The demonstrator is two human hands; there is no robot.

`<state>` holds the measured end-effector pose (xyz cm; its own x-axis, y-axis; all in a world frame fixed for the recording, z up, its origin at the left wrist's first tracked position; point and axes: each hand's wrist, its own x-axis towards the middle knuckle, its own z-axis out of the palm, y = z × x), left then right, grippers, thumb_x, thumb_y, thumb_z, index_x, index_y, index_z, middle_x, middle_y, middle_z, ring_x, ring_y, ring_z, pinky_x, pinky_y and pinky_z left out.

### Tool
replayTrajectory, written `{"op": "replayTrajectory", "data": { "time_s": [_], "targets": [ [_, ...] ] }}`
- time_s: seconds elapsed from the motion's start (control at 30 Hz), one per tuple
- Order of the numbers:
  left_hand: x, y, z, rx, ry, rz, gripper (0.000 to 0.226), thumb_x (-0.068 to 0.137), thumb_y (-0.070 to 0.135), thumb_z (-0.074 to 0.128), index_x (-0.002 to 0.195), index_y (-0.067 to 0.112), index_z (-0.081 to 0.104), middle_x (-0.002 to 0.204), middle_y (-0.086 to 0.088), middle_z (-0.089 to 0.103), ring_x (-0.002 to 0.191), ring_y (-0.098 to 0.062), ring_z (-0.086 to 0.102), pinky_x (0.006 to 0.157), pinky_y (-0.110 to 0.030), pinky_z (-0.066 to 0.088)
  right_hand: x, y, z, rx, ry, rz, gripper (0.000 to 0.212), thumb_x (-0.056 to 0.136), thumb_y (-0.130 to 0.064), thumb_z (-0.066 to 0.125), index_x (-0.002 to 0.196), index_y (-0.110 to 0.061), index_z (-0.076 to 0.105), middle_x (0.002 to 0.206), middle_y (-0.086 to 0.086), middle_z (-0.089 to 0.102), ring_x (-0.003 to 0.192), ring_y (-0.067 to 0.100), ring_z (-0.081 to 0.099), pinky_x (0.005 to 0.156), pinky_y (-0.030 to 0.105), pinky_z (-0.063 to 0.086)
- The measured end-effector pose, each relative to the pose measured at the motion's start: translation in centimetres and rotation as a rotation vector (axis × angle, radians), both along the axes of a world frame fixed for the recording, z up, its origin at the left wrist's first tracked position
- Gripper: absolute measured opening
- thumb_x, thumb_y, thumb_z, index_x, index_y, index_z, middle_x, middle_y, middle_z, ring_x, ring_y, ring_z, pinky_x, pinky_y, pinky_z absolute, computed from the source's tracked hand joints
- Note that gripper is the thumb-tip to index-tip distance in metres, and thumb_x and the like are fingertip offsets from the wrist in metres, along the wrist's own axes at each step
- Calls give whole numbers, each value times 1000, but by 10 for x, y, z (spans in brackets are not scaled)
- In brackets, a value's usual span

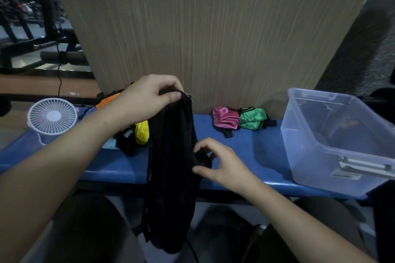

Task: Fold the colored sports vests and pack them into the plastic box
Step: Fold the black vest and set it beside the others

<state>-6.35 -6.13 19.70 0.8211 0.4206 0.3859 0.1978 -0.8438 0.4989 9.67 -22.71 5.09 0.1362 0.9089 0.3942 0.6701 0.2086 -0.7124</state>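
A black vest [171, 166] hangs in front of the blue bench [235, 151], its lower end dangling below the bench edge. My left hand [147, 96] grips its top edge, held up above the bench. My right hand [215, 160] pinches a fold on the vest's right side, about halfway down. A heap of unfolded vests [136, 132] in orange, yellow, light blue and black lies behind my left forearm. A folded pink vest [225, 120] and a folded green vest [252, 118] lie side by side at the back of the bench. The clear plastic box [333, 141] stands on the bench's right end.
A small white fan [52, 116] stands on the bench's left end. A wood-grain panel [203, 38] rises right behind the bench. My knees are below the bench's front edge. Dark gym equipment fills the far left.
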Motion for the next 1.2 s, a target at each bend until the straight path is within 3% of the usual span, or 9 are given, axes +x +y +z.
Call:
{"op": "replayTrajectory", "data": {
  "time_s": [0.23,0.37,0.5,0.63,0.73,0.97,1.2],
  "targets": [
    [1,1,-2,-6,-12,-26,8,88,36,58,88,34,66,83,12,68,86,-7,64,87,-44,51,2,4,0,-81,-36,-137,35,82,-25,80,109,-26,58,100,-13,65,88,5,62,80,23,49],
    [-1,3,-3,-12,-19,-24,8,90,35,59,88,34,66,84,12,69,88,-8,65,87,-45,51,9,6,-1,-140,-231,-134,25,84,-27,79,103,-16,68,100,-7,63,90,7,57,81,23,46],
    [-3,7,-5,5,-1,-4,14,96,21,63,88,32,67,85,11,69,87,-7,63,87,-42,49,14,2,1,-198,-353,-128,19,86,-30,76,95,-20,61,90,-12,54,81,7,50,73,26,43],
    [-6,14,-8,30,9,21,12,96,19,64,89,28,67,84,5,69,87,-14,63,86,-41,48,21,-3,4,-169,-285,-148,32,83,-28,79,87,-30,47,74,-10,57,68,14,54,64,30,44],
    [-10,21,-5,27,3,42,17,96,19,64,85,32,65,83,5,68,83,-12,62,83,-40,48,28,-7,10,-138,-193,-132,36,81,-26,81,82,-32,46,68,-13,55,63,21,55,64,30,44],
    [-13,34,3,72,-43,107,24,94,26,67,78,43,61,80,12,68,81,-9,63,78,-42,50,41,-15,25,27,-208,-108,14,92,-32,69,85,-24,60,72,-9,58,66,10,52,64,22,42],
    [-11,31,13,73,-102,163,19,91,31,70,78,46,67,81,13,70,83,-11,66,79,-47,54,41,-20,34,21,-164,-197,15,100,-25,59,94,-34,48,65,-8,53,60,15,47,61,31,41]
  ]
}}
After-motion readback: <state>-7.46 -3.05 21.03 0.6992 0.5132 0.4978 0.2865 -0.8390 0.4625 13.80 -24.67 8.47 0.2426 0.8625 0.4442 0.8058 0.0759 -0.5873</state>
